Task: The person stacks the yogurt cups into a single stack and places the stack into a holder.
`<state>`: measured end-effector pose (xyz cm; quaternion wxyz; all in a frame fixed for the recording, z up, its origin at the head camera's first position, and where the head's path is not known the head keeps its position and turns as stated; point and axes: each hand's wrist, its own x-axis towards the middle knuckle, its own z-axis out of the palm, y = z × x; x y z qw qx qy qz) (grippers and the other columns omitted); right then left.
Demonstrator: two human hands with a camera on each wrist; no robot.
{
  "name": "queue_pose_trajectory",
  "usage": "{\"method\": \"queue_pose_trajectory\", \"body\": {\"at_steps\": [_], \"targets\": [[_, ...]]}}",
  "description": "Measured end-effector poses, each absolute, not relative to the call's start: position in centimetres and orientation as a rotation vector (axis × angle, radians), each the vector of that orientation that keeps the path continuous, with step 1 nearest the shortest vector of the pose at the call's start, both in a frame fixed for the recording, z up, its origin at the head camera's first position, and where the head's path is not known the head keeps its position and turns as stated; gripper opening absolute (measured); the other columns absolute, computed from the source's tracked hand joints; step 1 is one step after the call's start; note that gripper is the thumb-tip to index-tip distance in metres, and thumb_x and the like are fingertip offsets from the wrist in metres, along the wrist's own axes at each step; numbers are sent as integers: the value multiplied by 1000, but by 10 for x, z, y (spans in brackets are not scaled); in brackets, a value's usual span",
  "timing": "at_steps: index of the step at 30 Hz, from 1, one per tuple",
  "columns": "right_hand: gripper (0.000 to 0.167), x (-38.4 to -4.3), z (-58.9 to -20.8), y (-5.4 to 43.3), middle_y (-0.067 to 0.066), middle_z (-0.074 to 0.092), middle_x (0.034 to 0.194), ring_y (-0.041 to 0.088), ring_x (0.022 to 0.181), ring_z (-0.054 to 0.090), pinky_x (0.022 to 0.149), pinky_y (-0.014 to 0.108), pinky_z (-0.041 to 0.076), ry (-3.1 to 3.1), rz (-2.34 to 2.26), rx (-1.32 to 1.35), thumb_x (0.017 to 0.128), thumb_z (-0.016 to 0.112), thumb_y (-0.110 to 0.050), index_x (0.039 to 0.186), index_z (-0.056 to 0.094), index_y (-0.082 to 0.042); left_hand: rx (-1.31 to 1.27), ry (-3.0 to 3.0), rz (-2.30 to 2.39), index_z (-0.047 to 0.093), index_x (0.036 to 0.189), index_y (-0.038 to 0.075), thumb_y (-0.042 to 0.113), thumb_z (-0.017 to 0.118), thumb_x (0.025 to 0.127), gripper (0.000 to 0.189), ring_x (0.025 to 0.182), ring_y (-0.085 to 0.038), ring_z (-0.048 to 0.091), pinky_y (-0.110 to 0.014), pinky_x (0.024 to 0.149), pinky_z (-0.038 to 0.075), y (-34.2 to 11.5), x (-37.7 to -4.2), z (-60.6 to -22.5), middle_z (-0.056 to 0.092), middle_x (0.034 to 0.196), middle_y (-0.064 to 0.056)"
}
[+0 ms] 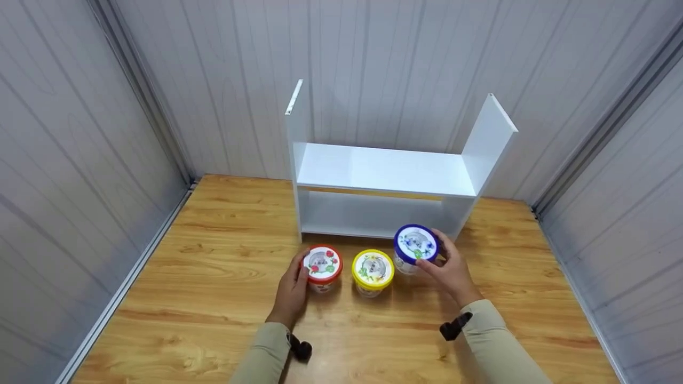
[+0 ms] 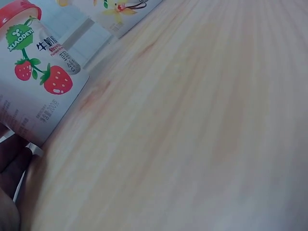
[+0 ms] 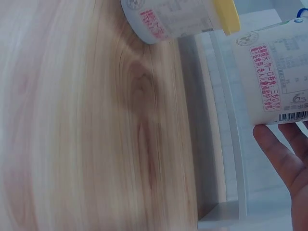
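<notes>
Three paper tubs with round printed lids stand out in the head view. My left hand holds the left side of the red-lidded tub, which rests on the wooden table; strawberries are printed on its wall in the left wrist view. Between the hands sits the yellow-lidded tub, untouched. My right hand grips the blue-lidded tub from its right side. In the right wrist view that tub's base appears raised off the table, with fingertips at its lower edge.
Just behind the tubs stands a white two-level shelf with tall side panels. The wooden tabletop spreads around it. Pale panelled walls enclose the table at the back and both sides.
</notes>
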<state>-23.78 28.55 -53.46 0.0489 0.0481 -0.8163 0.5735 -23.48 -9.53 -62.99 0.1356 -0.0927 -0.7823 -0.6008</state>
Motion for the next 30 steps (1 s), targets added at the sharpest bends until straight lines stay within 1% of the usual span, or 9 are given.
{"method": "queue_pose_trajectory", "body": {"at_steps": [2,6,9,16,23,25,30], "targets": [[91,-239,-533,282,16,41,154,37,137,46,109,50,44,-2489,1755,141,83,85,-32,156,35,-13,-258,-2257,-1749,48,150,18,19,48,108,43,139,-27,45,-54,115,34,-94,-232,-625,52,150,-7],[92,-242,-528,275,16,42,153,36,134,48,108,48,45,-2500,1724,136,82,86,-34,156,35,-14,-243,-2257,-1752,48,150,16,17,49,107,43,139,-26,45,-53,115,34,-93,-231,-624,52,150,-7],[93,-244,-523,273,16,44,152,35,132,50,107,45,46,-2492,1679,148,81,86,-36,156,36,-13,-254,-2266,-1734,48,151,15,21,49,108,43,139,-22,45,-51,115,34,-94,-233,-626,52,150,-1],[91,-249,-512,268,15,45,152,32,135,49,108,37,44,-2432,1723,195,81,86,-36,155,37,-13,-235,-2288,-1731,47,151,20,24,48,108,43,139,-22,45,-50,115,35,-93,-233,-622,52,150,0],[88,-250,-506,254,18,49,147,32,130,52,108,41,46,-2421,1735,258,82,87,-27,154,39,-10,-230,-2279,-1754,47,152,16,23,49,108,44,139,-24,44,-52,116,33,-93,-232,-623,52,150,-4],[89,-250,-505,250,18,48,148,33,131,52,108,41,45,-2432,1734,262,82,86,-29,154,39,-9,-233,-2275,-1765,47,152,16,24,49,108,44,139,-25,44,-53,116,32,-93,-232,-623,52,150,-5],[95,-249,-505,241,14,45,152,32,136,48,110,42,44,-2468,1731,257,78,86,-44,155,38,-16,-224,-2279,-1763,47,152,19,26,48,108,44,137,-25,46,-53,115,34,-92,-232,-624,52,149,-4]]}}
